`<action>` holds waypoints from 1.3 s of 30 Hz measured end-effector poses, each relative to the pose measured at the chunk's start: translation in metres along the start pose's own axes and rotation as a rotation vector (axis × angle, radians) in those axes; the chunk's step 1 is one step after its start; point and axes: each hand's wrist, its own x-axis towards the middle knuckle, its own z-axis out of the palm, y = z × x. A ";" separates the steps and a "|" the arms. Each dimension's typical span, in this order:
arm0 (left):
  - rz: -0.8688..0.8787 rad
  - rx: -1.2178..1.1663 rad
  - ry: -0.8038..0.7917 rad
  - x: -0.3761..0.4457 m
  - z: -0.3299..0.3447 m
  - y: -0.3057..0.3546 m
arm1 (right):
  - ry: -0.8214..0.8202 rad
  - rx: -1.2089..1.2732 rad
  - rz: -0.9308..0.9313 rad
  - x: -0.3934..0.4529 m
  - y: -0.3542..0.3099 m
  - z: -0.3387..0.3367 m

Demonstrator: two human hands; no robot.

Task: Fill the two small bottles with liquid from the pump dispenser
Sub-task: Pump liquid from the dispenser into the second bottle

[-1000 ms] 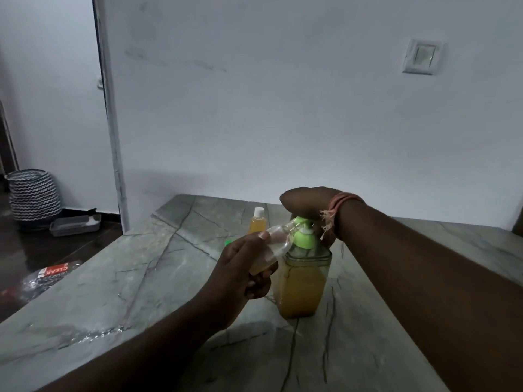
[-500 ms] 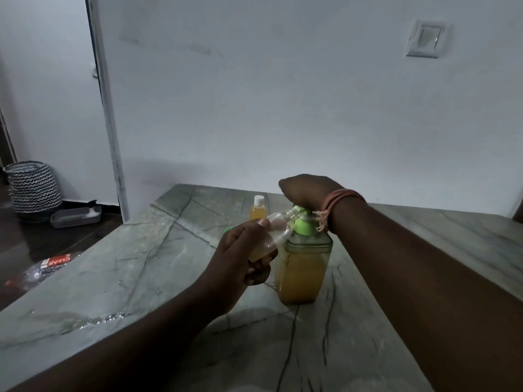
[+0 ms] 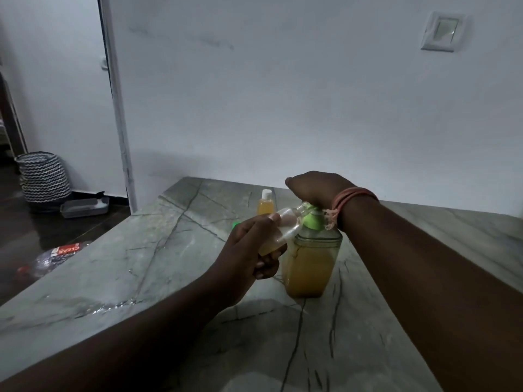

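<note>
Gripping tilted small bottle [image 3: 278, 230] frame centre, left hand [image 3: 249, 250] fingers curled round it, mouth at pump dispenser [image 3: 311, 258] nozzle; right hand [image 3: 317, 188] presses pump top, finger curl hidden; capped bottle [image 3: 265, 205] behind

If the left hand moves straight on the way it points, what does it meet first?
Probably the pump dispenser: the left hand aims the small bottle up and right at its green pump head, already about touching.
</note>
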 end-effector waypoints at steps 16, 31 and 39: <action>-0.016 -0.013 0.010 -0.002 0.002 0.001 | -0.033 0.006 -0.007 0.002 0.002 0.001; -0.086 -0.184 0.043 -0.002 0.001 0.003 | -0.028 0.020 -0.014 -0.002 0.002 -0.003; -0.076 -0.142 0.025 0.000 -0.003 0.001 | -0.088 0.044 0.018 0.002 0.002 -0.005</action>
